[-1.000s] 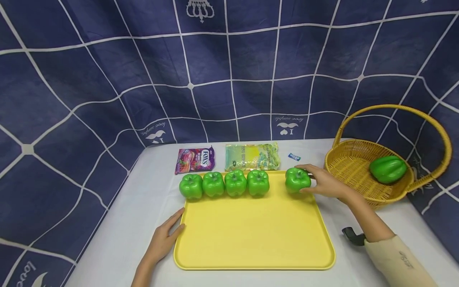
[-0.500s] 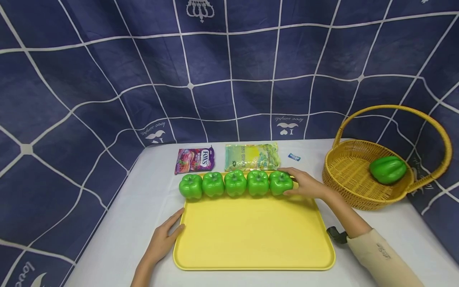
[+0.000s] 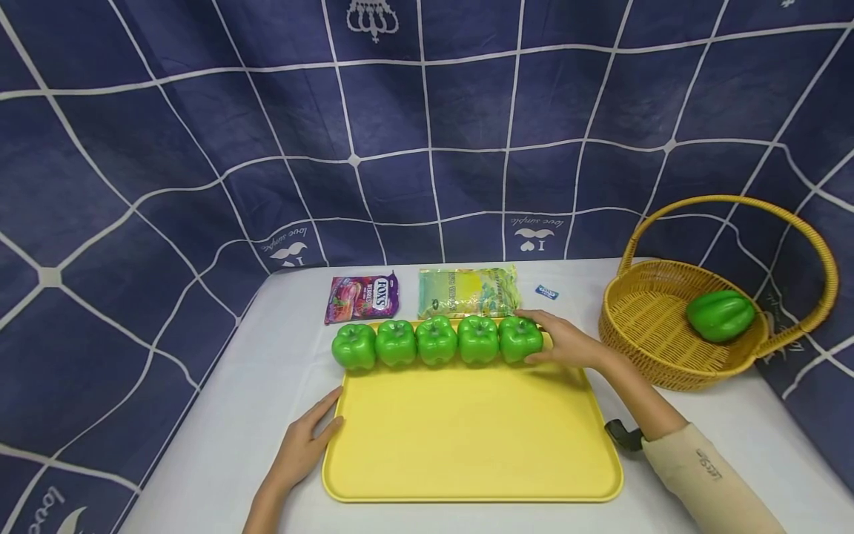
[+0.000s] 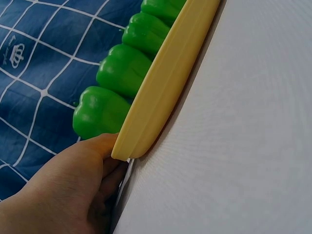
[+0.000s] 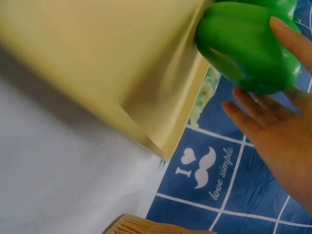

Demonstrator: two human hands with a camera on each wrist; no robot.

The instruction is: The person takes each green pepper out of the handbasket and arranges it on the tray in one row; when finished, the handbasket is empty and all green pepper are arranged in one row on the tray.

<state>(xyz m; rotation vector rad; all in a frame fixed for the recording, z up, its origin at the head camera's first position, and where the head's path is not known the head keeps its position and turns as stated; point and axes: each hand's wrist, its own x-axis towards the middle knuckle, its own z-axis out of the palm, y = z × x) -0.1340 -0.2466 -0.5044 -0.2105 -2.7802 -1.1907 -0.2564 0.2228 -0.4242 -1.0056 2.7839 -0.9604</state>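
Green bell peppers stand in a row along the far side of a yellow tray. My right hand holds the rightmost bell pepper, thumb on one side and fingers on the other. In the right wrist view, this pepper touches the thumb, and the fingers lie past its edge. It stands against the neighbouring pepper. My left hand rests against the tray's left rim with fairly straight fingers and thumb; the left wrist view shows it at the tray's edge.
A wicker basket with a tall handle stands at right, with one green star-ribbed fruit or vegetable inside. Behind the tray lie a purple candy bag, a yellow-green packet and a small blue-white packet. A blue checked cloth hangs behind.
My right hand has brought the rightmost bell pepper leftward until it meets the row, and over the last half second it has stayed there. The left hand has not moved.
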